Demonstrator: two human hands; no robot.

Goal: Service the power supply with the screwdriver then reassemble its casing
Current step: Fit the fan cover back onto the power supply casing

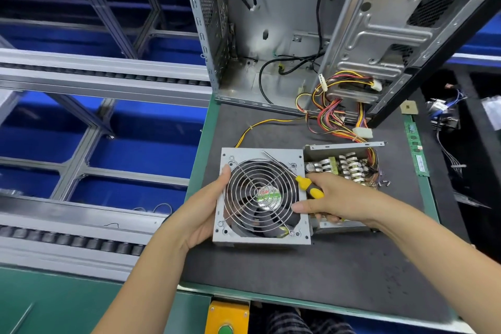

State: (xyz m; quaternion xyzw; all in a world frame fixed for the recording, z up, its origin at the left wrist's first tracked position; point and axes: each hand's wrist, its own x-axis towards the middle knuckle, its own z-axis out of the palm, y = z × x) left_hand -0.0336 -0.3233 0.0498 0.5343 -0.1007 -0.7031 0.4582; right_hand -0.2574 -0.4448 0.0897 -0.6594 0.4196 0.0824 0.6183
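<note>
- Both hands hold the cover [261, 195], fan up, over the mat [311, 266]: left hand [202, 214] grips its left edge; right hand [333, 198] pinches its right edge, fingers also curled round the screwdriver [309, 186].
- Open base [343, 168] sits just right, touching.
- Risk: the shaft lying across the grille could snag; cramped grip may slip.
- Loose screws [385, 183] lie right; free mat nearer the person.

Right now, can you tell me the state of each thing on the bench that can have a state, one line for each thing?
Grey metal power supply cover with wire fan grille: taken off, held up by both hands.
Open power supply base with coils and capacitors: uncovered, lying on the mat.
Yellow-and-black screwdriver: gripped in the right hand.
Left hand: grips the cover's left edge.
Grey computer tower case: side open, standing upright.
Small loose screws: removed, on the mat.
</note>
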